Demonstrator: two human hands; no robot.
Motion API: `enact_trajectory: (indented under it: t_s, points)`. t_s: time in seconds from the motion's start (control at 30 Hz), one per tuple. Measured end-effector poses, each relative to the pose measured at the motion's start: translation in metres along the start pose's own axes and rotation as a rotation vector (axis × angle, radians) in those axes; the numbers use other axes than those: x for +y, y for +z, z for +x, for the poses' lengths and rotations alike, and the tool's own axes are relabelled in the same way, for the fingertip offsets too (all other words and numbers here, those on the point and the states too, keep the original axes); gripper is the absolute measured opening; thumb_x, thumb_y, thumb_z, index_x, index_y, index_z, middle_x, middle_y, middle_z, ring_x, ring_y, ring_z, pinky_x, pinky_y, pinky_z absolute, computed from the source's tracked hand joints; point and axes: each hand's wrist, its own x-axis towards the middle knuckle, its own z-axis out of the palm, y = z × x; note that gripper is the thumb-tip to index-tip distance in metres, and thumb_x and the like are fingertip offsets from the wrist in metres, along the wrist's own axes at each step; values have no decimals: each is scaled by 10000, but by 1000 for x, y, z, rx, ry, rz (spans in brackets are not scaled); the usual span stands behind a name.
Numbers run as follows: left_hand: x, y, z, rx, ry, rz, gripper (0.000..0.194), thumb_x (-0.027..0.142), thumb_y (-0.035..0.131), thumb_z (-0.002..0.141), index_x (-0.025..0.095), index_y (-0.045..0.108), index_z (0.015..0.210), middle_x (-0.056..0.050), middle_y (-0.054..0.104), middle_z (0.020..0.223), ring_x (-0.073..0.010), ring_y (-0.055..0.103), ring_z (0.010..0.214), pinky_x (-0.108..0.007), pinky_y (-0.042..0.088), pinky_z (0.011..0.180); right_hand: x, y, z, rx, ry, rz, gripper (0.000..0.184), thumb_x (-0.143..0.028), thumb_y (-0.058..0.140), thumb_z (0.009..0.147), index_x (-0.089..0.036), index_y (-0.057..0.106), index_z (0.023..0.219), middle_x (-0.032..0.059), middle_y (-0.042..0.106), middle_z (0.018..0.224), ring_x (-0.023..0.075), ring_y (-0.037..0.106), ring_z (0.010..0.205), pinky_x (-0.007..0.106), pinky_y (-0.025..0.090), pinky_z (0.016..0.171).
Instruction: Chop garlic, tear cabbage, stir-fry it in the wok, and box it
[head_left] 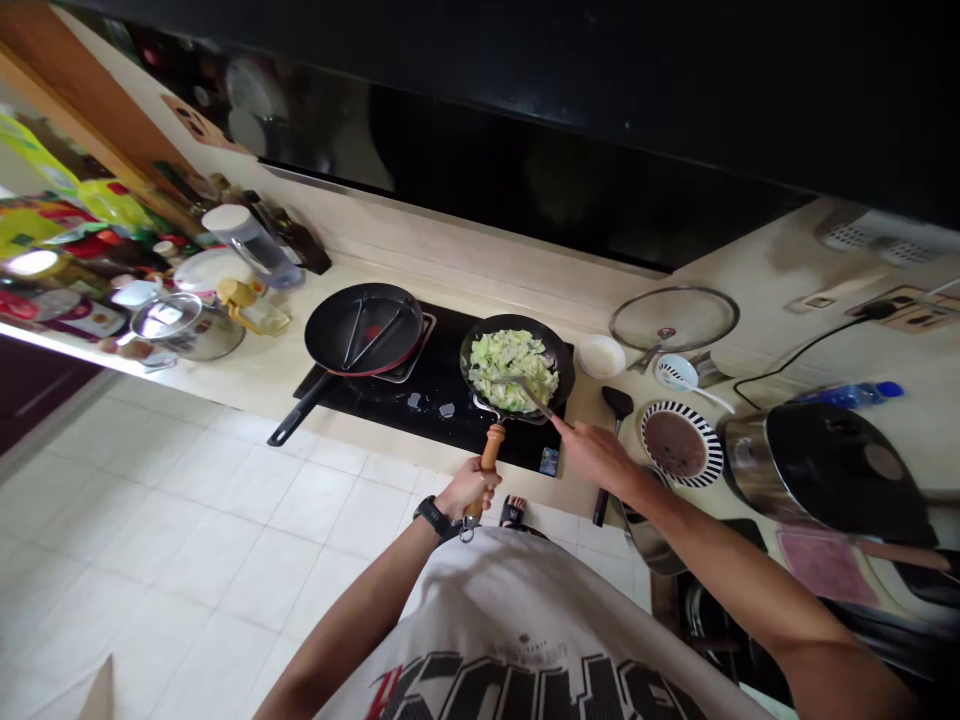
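My left hand (471, 487), with a dark watch at the wrist, is closed round the wooden handle (493, 445) of a dark wok (564, 362). Chopped pale-green cabbage (513, 362) fills much of the wok, which sits on the right side of the black cooktop (442, 425). In my closed right hand (596, 455) is a spatula (537, 402), slanting over the wok's right rim. Its far end is among the cabbage, so the blade's shape is partly hidden.
Left on the cooktop stands a frying pan (330, 330) with tongs (367, 335) inside. To the right are a glass lid (675, 318), a white bowl (601, 356), a black turner (617, 402), a striped bowl (681, 445) and a large cooker (765, 455). The range hood (487, 170) overhangs everything.
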Motion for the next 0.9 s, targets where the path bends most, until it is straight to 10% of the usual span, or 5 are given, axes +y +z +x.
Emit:
enact_trajectory:
  t_s: [0.17,0.57,0.9]
  points:
    - [-2,-1,6,-14,-5,8,330,154,726,659,222,412,734,90,428,508,-67,387,369,-199,347,372,4,-23,-27,-97,0,-53,574,-90,386,967,-167,468,1530,154,758,965,245,741,856,283,511,742]
    - [-5,-1,10,-10,-16,-6,315,137,700,666,223,408,745,90,444,517,-67,386,365,-194,347,360,-11,-5,61,60,114,81,536,-171,366,1021,-109,415,1550,208,741,1111,268,725,1035,312,517,858]
    - [-8,2,12,-6,-7,-20,320,156,715,679,227,413,759,93,443,510,-76,400,365,-199,346,366,-17,-20,-3,-138,-15,-62,583,-76,433,940,-80,440,1523,207,749,990,275,747,930,299,529,779]
